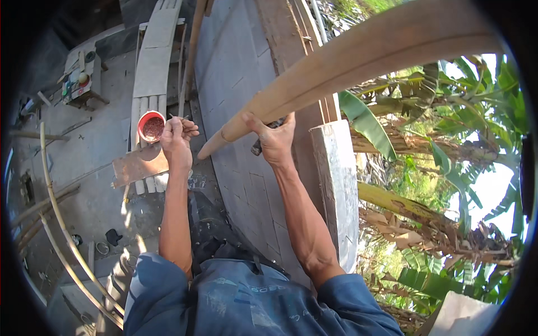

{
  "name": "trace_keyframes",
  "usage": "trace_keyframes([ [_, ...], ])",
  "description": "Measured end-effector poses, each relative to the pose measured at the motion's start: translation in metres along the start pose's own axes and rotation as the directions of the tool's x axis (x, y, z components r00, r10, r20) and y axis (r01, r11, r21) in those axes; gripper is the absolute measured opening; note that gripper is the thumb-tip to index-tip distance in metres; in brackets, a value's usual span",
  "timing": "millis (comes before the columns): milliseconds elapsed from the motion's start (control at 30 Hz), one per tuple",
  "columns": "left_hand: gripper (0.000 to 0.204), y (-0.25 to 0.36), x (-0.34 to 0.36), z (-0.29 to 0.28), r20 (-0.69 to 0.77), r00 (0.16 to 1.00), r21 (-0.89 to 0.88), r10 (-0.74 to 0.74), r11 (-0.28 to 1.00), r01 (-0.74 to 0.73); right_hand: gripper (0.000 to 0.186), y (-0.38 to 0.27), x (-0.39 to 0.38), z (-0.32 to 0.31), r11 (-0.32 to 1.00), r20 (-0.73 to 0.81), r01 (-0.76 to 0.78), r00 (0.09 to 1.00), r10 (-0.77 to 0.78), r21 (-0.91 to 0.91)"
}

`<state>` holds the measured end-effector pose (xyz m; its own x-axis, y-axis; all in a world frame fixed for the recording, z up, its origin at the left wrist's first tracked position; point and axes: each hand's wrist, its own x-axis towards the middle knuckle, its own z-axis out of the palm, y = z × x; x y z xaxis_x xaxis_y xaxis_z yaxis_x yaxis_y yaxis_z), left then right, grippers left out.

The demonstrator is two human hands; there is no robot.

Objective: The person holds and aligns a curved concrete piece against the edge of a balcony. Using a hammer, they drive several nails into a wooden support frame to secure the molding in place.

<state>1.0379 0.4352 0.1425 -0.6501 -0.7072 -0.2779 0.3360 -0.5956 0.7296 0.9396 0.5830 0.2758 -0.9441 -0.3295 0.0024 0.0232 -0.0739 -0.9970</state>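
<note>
My left hand (pixel 177 135) is closed in a pinch, thumb against fingertips. Whatever it may hold is too small to make out. Right beside it is a round red tub (pixel 151 127) filled with small reddish-brown bits, probably nails. My right hand (pixel 276 140) is wrapped round a dark, short tool (pixel 257 148), mostly hidden by the palm; its kind cannot be told. The thumb of that hand presses on a thick, smooth wooden pole (pixel 314 84), which slants from the upper right down toward the middle.
A grey block wall (pixel 246 185) runs along my front, with a concrete post (pixel 334 179) to the right. On the left are a plank walkway (pixel 154 67), a brown board (pixel 140 164), bent poles (pixel 70 241) and a small cluttered table (pixel 82 81) below. Banana plants (pixel 448 218) stand beyond the wall.
</note>
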Motion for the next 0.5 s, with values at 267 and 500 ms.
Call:
trace_keyframes([
  [267, 0.023, 0.051, -0.048, 0.068, 0.116, 0.982, 0.143, 0.147, 0.976, -0.163, 0.071, 0.01, -0.008, -0.02, 1.0, 0.011, -0.011, 1.0, 0.011, 0.026],
  [500, 0.021, 0.072, -0.092, 0.091, 0.223, 0.969, 0.262, 0.103, 0.951, -0.162, 0.041, -0.028, -0.037, -0.039, 0.999, -0.016, 0.034, 0.999, -0.034, -0.006],
])
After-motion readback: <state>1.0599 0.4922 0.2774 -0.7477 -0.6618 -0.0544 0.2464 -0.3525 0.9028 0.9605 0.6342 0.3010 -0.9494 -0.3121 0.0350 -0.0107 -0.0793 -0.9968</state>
